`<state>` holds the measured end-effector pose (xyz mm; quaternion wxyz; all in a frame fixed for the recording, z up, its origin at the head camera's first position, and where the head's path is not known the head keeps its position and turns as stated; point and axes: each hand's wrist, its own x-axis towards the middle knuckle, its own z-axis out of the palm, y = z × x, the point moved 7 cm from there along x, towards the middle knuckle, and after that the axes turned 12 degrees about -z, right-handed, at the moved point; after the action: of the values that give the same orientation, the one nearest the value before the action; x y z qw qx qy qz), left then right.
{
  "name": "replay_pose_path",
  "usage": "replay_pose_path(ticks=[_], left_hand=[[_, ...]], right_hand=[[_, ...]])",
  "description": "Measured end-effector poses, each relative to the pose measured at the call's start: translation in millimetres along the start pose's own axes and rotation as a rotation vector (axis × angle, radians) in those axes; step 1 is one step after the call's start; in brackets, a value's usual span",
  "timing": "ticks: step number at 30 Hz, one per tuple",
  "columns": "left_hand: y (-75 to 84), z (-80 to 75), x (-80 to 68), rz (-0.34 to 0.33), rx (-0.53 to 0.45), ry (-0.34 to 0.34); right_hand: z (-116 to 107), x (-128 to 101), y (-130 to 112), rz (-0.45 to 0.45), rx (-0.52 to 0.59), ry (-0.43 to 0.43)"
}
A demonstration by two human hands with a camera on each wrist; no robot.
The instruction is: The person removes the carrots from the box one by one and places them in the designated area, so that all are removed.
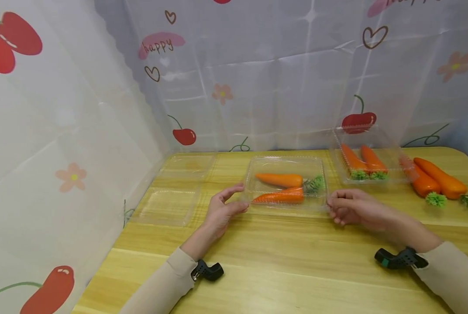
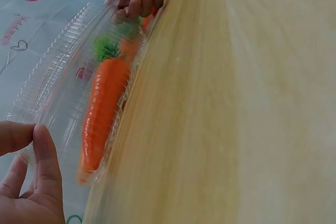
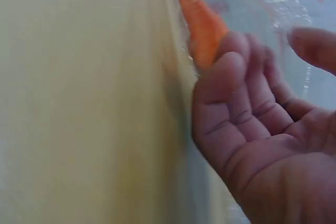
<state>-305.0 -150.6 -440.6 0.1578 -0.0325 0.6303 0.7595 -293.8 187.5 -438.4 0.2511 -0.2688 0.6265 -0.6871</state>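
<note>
A clear plastic clamshell box (image 1: 283,165) sits in front of me with its lid down over an orange carrot (image 1: 279,179) and a second carrot (image 1: 281,196), green tops to the right. My left hand (image 1: 224,211) is at its left end; in the left wrist view, thumb and forefinger pinch the rim. At the right front corner, my right hand (image 1: 357,209) holds the box's edge with curled fingers (image 3: 226,77). The thumb is apart from these fingers, up by the lid's rim, in the right wrist view.
An open clear box (image 1: 171,207) lies at the left. At the back right, another box (image 1: 393,152) with its lid raised holds two carrots (image 1: 371,159). Loose carrots (image 1: 440,176) lie beside it. A printed curtain (image 1: 265,117) borders the wooden table (image 1: 281,261).
</note>
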Motion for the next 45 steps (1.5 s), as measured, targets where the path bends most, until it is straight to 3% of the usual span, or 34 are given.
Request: replay_pose_path(ticks=[5, 9, 16, 20, 25, 33, 40, 45], left_hand=[[1.3, 0.8, -1.6, 0.004, -0.004, -0.004], [2.1, 0.8, -2.0, 0.004, -0.006, -0.004], [-0.5, 0.8, -1.2, -0.01, -0.006, -0.001], [-1.8, 0.9, -1.3, -0.016, -0.013, -0.003], [-1.6, 1.5, -1.3, -0.019, -0.013, -0.003], [-0.2, 0.5, -1.6, -0.032, -0.02, 0.007], [-0.6, 0.3, -1.7, -0.036, -0.021, 0.007], [-0.6, 0.8, -1.8, -0.037, -0.02, 0.008]], right_hand=[[-9.2, -7.7, -17.4, 0.036, -0.398, 0.011], [-13.2, -12.3, -32.7, 0.015, -0.606, 0.014], [-7.2, -9.6, -49.1, -0.254, -0.943, 0.07], [-1.2, -7.0, -50.8, -0.383, -1.013, 0.104], [2.6, -8.0, -54.3, -0.481, -1.03, 0.134], [8.2, -6.5, -59.1, -0.588, -1.017, 0.12], [14.1, -7.4, -64.2, -0.779, -1.08, 0.098], [16.1, -9.3, -65.8, -0.867, -1.117, 0.101]])
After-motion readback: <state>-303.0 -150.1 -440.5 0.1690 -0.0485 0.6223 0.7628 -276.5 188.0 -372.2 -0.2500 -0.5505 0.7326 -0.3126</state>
